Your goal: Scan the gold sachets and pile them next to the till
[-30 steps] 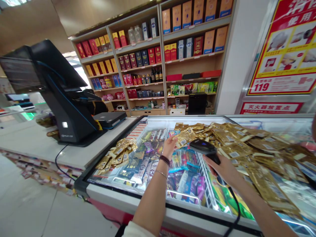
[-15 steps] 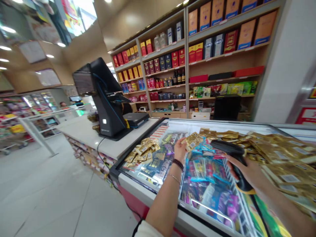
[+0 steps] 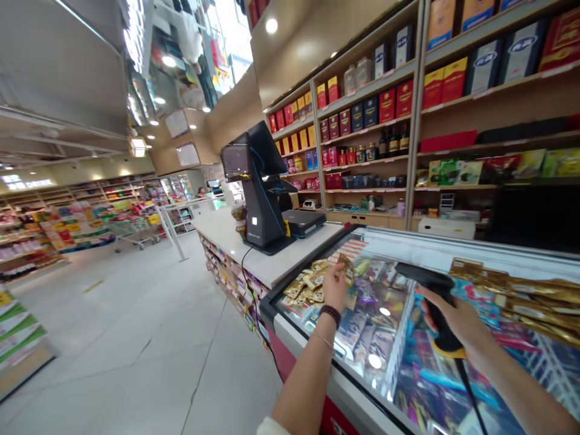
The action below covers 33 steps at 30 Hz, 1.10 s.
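Note:
Between the fingers of my left hand (image 3: 334,286) is a small gold packet (image 3: 347,269), held over the left part of the freezer's glass top. Just left of it lies a loose pile of similar gold packets (image 3: 306,285). My right hand (image 3: 453,317) is wrapped round the handle of a black barcode scanner (image 3: 435,290) with a yellow band near its base. From the scanner a black cable runs down. More gold packets (image 3: 539,296) lie in a heap on the glass at the right.
The chest freezer (image 3: 290,347) holds colourful packs in white wire baskets. Beyond its left end stands a counter (image 3: 272,260) with a checkout terminal (image 3: 258,193). Shelves of boxes (image 3: 362,115) line the back. Tiled floor (image 3: 158,338) stretches left.
My left hand has carried the gold packet leftward, from the middle of the freezer to beside the left pile. The view has turned left. My right hand still grips the scanner.

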Tool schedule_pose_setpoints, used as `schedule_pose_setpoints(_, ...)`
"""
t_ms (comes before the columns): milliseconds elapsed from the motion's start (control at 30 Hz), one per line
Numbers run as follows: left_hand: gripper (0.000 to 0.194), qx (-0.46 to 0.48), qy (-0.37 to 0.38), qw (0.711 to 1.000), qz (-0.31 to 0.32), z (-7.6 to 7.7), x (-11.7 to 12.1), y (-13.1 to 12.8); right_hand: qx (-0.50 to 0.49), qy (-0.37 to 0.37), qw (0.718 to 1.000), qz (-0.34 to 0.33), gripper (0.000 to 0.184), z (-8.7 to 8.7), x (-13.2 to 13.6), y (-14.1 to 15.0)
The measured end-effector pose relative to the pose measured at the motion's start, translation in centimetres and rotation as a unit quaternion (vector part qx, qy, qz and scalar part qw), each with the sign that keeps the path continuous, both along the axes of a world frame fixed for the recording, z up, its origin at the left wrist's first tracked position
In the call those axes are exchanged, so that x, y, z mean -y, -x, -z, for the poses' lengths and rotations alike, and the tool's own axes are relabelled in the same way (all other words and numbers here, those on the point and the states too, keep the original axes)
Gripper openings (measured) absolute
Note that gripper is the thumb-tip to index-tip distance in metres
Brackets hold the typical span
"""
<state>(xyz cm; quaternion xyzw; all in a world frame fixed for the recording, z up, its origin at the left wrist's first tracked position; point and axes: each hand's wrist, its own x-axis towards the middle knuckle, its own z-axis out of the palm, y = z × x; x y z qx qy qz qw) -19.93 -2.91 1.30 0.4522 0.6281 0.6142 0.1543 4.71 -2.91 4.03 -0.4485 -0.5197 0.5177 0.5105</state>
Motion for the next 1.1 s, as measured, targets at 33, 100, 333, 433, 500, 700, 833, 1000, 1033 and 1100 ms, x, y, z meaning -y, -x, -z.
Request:
schedule_pose_setpoints(33,0.034,-0.033,-0.003,0.999,-0.012,0.1,0.3,0.3,-0.017,0.014,1.0,-0.006,0.042,0.6,-0.3,0.6)
schedule_pose_setpoints(100,0.04,-0.101,0.003,0.994,-0.039,0.3,0.9,0.6,-0.045,0.044,0.998,-0.027,0.041,1.5,-0.7,1.2)
schedule_pose_setpoints(333,0.034,-0.389,0.098,0.916,-0.005,0.3,2.5,-0.4,-0.047,0.058,0.997,-0.034,0.04,1.4,0.2,0.7)
schedule_pose_setpoints(433,0.041,-0.425,0.145,0.894,-0.006,0.5,2.4,-0.9,-0.048,0.056,0.997,-0.017,0.038,0.9,0.6,0.6)
schedule_pose_setpoints(500,0.045,-0.439,0.171,0.882,-0.027,0.8,1.9,-1.1,-0.052,0.047,0.998,-0.002,0.039,0.9,0.6,0.4)
schedule_pose_setpoints(700,0.048,-0.472,0.197,0.857,-0.055,1.4,1.0,-1.4,-0.068,0.029,0.997,0.004,0.04,0.4,1.5,-2.7)
schedule_pose_setpoints(833,0.045,-0.491,0.171,0.854,-0.025,0.8,0.6,-3.1,-0.084,0.02,0.995,0.039,0.034,-1.1,3.2,-7.3)
schedule_pose_setpoints(1000,0.041,-0.443,0.086,0.887,0.097,-0.4,-1.4,-9.7,-0.113,-0.02,0.985,0.128,0.037,-2.2,5.5,-15.3)
schedule_pose_setpoints(1033,0.04,-0.417,0.072,0.896,0.133,-0.6,-2.1,-11.7,-0.12,-0.025,0.982,0.145,0.038,-2.3,5.9,-16.9)
schedule_pose_setpoints(1100,0.036,-0.341,0.057,0.916,0.202,-0.9,-3.5,-16.0,-0.132,-0.029,0.975,0.175,0.039,-2.2,6.5,-20.0)
